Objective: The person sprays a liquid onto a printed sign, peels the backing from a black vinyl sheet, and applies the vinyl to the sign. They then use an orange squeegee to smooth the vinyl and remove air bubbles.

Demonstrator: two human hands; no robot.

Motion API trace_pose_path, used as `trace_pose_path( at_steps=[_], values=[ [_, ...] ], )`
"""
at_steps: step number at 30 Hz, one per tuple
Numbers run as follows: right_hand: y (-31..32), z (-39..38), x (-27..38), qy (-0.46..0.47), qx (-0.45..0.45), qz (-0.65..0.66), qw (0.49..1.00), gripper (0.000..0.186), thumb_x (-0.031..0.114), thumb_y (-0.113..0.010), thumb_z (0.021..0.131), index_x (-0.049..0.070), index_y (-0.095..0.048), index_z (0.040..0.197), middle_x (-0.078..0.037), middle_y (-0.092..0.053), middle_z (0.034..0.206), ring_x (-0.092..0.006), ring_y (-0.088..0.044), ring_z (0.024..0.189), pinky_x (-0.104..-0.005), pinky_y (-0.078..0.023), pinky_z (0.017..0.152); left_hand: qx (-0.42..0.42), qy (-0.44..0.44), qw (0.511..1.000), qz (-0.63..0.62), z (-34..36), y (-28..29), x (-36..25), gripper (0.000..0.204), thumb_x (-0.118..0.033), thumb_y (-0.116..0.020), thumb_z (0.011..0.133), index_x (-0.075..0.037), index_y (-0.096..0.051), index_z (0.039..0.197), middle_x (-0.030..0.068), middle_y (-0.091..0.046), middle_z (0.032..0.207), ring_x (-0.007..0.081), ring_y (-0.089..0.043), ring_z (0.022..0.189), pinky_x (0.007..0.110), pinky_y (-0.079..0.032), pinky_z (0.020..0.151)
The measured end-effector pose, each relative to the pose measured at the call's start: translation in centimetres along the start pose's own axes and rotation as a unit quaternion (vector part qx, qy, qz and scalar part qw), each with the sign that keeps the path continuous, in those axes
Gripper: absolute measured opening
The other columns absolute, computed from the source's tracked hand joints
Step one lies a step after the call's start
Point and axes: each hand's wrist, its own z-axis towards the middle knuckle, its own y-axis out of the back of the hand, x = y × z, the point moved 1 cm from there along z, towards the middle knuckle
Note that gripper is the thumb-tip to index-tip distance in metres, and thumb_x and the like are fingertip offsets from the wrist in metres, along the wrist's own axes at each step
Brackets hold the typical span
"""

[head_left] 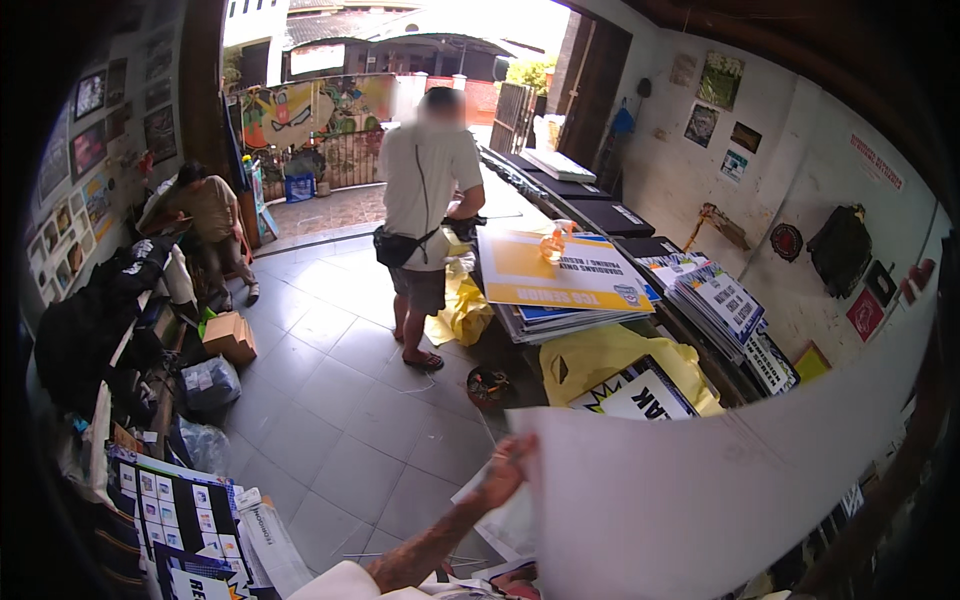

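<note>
White sheet point(720, 480), large and blank on the side facing the camera, fills the lower right of the view and is lifted up in front of the person, tilted so its upper edge rises toward the right. Its lower left corner is gripped by the left hand point(505, 470), whose fingers close around the sheet's edge, the forearm reaching up from the bottom of the picture. The right hand point(922, 275) shows only as a blurred reddish shape at the far right, near the sheet's upper edge; whether it pinches the sheet cannot be told. Behind the sheet lies a long work table point(690, 335) carrying a stack of printed signboards point(570, 280), the top one yellow and white, with a small clear bottle point(553, 240) standing on it, and more printed boards point(720, 300) just beside. Yellow plastic bags point(610, 360) lie under and beside the table. A person in a pale shirt point(428, 190) stands at the table's far part, back turned. Another person point(205, 215) crouches by the left wall, near a cardboard box point(230, 335) on the tiled floor point(330, 420).
</note>
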Motion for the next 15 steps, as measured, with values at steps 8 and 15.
trace_pose_path(
  at_steps=[8, 15],
  values=[
    [-18.7, -14.9, 5.1, -0.100, 0.152, 0.083, 0.980, 0.044, 0.031, -0.050, 0.108, -0.003, -0.056, 0.135, -0.015, -0.064, 0.128, -0.0225, -0.062, 0.119, -0.0366, -0.048, 0.104, -0.175, -0.377, 0.907, 0.062, -24.3, 10.4, -33.1, 0.046, -0.031, -0.051, 0.109, -0.014, -0.045, 0.151, 0.0058, -0.054, 0.143, 0.0201, -0.051, 0.133, 0.043, -0.042, 0.113],
    [-32.6, -33.0, 19.8, -0.375, 0.026, 0.265, 0.888, 0.041, 0.012, -0.059, 0.101, -0.002, -0.058, 0.141, -0.015, -0.062, 0.141, -0.0213, -0.057, 0.130, -0.0349, -0.042, 0.112, -0.527, -0.174, 0.657, 0.510, -33.3, 1.0, -40.2, 0.038, -0.027, -0.062, 0.104, 0.000, -0.058, 0.129, 0.0100, -0.058, 0.128, 0.0217, -0.058, 0.113, 0.039, -0.049, 0.093]
  ],
)
